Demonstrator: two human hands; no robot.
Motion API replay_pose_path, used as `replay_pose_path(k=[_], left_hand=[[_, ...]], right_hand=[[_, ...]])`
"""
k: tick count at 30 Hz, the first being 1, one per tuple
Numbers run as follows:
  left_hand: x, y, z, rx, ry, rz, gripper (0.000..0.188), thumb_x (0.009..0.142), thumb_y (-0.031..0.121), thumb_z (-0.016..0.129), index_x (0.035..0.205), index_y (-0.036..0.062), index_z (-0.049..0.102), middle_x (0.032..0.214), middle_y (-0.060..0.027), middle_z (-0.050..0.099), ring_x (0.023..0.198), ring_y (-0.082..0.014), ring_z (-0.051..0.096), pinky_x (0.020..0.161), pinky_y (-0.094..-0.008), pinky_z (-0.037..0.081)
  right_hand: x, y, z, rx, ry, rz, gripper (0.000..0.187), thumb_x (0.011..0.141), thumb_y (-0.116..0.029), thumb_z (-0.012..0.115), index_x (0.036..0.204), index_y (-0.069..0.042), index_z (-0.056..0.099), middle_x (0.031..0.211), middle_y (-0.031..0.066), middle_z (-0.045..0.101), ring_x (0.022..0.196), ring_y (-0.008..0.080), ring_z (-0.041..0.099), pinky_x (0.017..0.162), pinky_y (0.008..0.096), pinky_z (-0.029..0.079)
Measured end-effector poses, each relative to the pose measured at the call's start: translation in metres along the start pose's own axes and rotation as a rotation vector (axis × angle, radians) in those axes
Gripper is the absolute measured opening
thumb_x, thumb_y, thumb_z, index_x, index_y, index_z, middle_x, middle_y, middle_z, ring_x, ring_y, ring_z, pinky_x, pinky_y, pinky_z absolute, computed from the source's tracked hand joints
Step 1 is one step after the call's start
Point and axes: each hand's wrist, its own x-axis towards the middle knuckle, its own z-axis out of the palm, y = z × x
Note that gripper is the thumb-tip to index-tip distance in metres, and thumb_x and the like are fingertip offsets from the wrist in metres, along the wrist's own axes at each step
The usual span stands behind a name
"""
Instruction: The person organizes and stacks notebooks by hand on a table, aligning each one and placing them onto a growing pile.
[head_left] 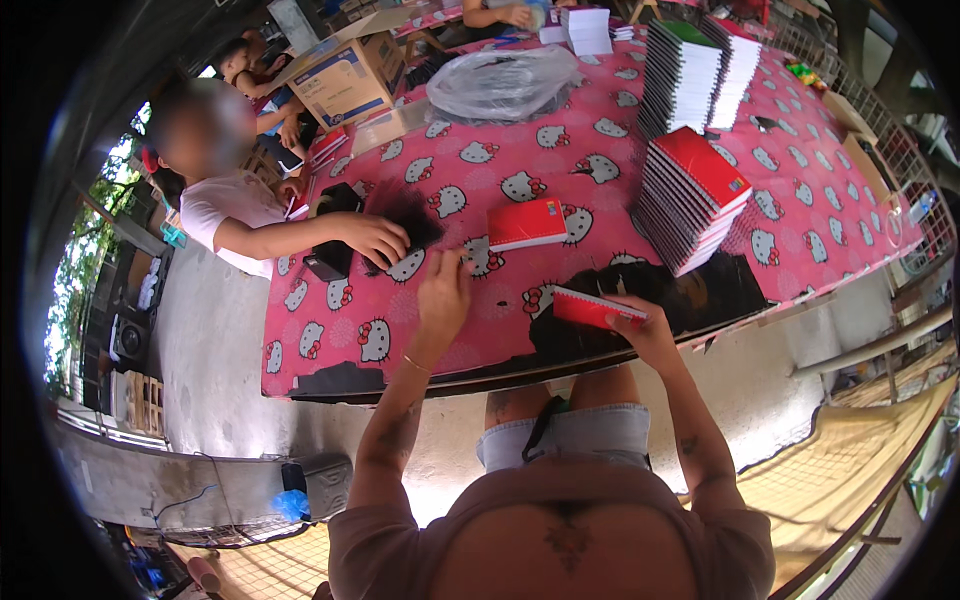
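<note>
In my right hand (pixel 640 325) is a small red spiral notebook (pixel 590 308), gripped at its right end above the near table edge. My left hand (pixel 445 292) is raised over the tabletop with its fingers curled together; whether something thin is pinched in them is too small to tell. Just beyond, another red notebook (pixel 527 223) lies flat. To the right rises a tall stack of red spiral notebooks (pixel 690 200), with its coil bindings facing left. A co-worker's hand (pixel 375 240) rests beside a black object (pixel 335 245) at the left.
Stacks of green-covered notebooks (pixel 682 75) and red-covered ones (pixel 735 60) stand at the far right. A clear plastic bag (pixel 500 82) and a cardboard box (pixel 350 80) sit at the back. The pink patterned table cover (pixel 420 340) is torn along the near edge.
</note>
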Motion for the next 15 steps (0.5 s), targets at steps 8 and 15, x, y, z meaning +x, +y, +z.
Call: replay_pose_path(k=[8,15], left_hand=[[-0.027,0.070,0.016,-0.403,-0.103,0.071,0.015,0.087,0.012,0.073,0.101,0.0063,0.075,0.074,-0.0088,0.063,0.062,-0.0220,0.059,0.056,-0.0346,0.046],[-0.020,0.068,0.014,-0.356,-0.294,-0.012,0.013,0.091,0.014,0.070,0.099,0.0050,0.073,0.080,-0.0094,0.066,0.061,-0.0222,0.060,0.056,-0.0328,0.048]], right_hand=[[0.002,-0.004,0.003,0.015,0.006,0.036,0.030,0.093,-0.002,0.065,0.123,-0.001,0.067,0.099,0.0045,0.070,0.078,0.0081,0.059,0.070,0.0233,0.051],[0.001,-0.002,0.001,0.037,-0.002,0.060,0.029,0.093,-0.004,0.067,0.122,-0.002,0.068,0.103,0.0060,0.071,0.080,0.0082,0.059,0.073,0.0243,0.050]])
